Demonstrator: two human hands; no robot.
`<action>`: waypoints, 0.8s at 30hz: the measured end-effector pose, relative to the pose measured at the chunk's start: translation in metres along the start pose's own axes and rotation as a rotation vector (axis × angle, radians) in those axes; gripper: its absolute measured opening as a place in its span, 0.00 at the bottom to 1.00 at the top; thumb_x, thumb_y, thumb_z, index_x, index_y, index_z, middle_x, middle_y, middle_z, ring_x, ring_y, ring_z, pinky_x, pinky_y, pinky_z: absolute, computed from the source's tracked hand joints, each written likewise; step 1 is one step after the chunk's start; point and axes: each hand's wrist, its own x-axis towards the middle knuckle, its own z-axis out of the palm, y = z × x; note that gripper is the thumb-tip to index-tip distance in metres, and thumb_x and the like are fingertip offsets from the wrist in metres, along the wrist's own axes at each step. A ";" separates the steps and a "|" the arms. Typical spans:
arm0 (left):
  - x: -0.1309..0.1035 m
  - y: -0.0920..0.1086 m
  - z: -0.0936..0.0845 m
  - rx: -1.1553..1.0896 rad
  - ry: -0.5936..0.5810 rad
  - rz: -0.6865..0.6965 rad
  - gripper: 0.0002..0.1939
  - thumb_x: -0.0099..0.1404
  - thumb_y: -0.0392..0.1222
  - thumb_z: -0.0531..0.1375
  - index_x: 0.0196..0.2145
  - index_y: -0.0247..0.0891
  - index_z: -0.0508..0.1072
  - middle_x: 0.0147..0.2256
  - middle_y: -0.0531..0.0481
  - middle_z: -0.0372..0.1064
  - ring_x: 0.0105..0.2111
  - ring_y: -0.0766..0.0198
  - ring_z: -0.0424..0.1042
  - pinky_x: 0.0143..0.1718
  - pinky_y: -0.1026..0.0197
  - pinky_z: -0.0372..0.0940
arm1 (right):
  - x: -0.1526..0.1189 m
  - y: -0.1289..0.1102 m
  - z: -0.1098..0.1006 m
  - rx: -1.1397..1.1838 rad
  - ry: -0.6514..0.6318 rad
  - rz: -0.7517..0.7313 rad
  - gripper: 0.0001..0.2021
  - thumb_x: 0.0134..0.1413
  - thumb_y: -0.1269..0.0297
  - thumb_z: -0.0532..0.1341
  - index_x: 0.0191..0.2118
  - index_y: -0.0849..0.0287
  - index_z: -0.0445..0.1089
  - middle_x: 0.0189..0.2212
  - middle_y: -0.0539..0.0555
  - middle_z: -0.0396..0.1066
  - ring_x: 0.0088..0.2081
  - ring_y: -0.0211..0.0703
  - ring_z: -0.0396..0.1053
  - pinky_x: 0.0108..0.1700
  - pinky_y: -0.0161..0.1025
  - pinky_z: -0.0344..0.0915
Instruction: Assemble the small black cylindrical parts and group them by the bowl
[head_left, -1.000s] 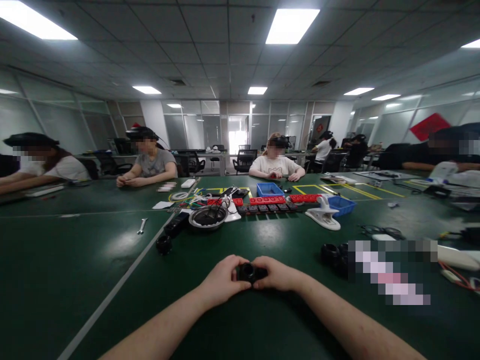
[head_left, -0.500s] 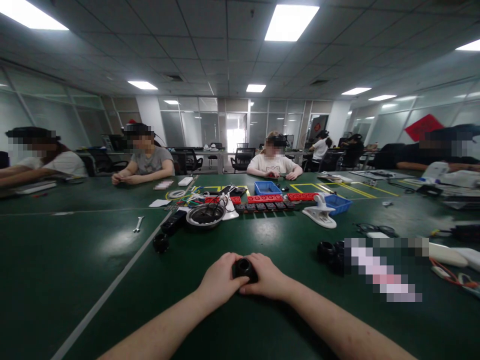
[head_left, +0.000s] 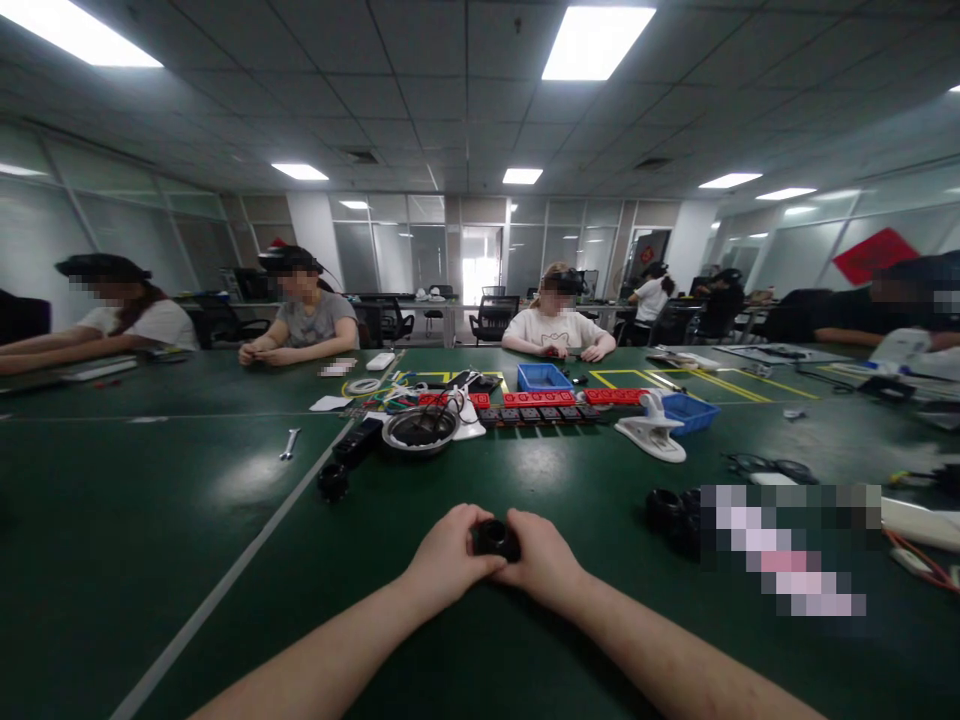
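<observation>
Grips a round black part between the left hand and the right hand, low over the near middle of the green tabletop. Clasps from both sides, with thumbs close together on the near edge and fingers curled about the flanks, probably for an even, steady hold. Turns the dark opening upward, perhaps for a clear view; cannot tell about contact with the surface beneath. Has more black pieces to the right and another black piece to the left, apparently within reach yet clear of the forearms. Farther off, has a wrench beyond the pale seam, and a metal dish with dark cable inside, seemingly to keep loose lengths gathered.
</observation>
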 end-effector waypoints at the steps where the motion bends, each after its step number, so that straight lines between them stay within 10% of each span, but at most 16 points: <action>1: -0.001 0.001 0.002 0.032 0.041 -0.017 0.18 0.46 0.40 0.63 0.37 0.38 0.66 0.35 0.51 0.62 0.32 0.63 0.63 0.32 0.64 0.57 | -0.001 -0.003 -0.001 -0.047 0.018 0.007 0.16 0.38 0.54 0.63 0.30 0.61 0.63 0.27 0.52 0.66 0.30 0.43 0.62 0.31 0.37 0.55; 7: -0.001 -0.004 0.004 0.065 0.058 0.037 0.26 0.47 0.43 0.63 0.44 0.40 0.62 0.43 0.48 0.60 0.40 0.59 0.63 0.38 0.61 0.59 | -0.006 -0.001 -0.020 0.062 -0.071 -0.080 0.45 0.31 0.44 0.63 0.56 0.61 0.49 0.47 0.61 0.58 0.46 0.55 0.59 0.45 0.46 0.54; 11: 0.002 -0.012 0.003 0.151 0.058 0.058 0.41 0.39 0.50 0.67 0.50 0.41 0.58 0.47 0.45 0.57 0.46 0.52 0.59 0.45 0.55 0.55 | -0.005 -0.004 -0.028 0.203 0.031 -0.033 0.36 0.46 0.49 0.57 0.58 0.61 0.47 0.45 0.60 0.60 0.44 0.49 0.60 0.44 0.43 0.55; 16: 0.003 -0.011 0.003 0.292 -0.033 0.056 0.17 0.48 0.48 0.61 0.35 0.39 0.68 0.34 0.49 0.64 0.37 0.56 0.63 0.37 0.59 0.57 | 0.002 -0.015 -0.027 0.054 0.023 -0.107 0.19 0.43 0.49 0.60 0.38 0.57 0.67 0.32 0.53 0.67 0.36 0.46 0.63 0.38 0.41 0.55; 24: 0.002 -0.010 0.004 0.280 -0.015 0.113 0.17 0.49 0.50 0.61 0.35 0.39 0.68 0.33 0.50 0.65 0.35 0.58 0.64 0.35 0.62 0.57 | 0.005 0.001 -0.021 0.416 0.305 -0.089 0.17 0.39 0.69 0.61 0.39 0.59 0.59 0.35 0.52 0.64 0.37 0.41 0.62 0.39 0.37 0.59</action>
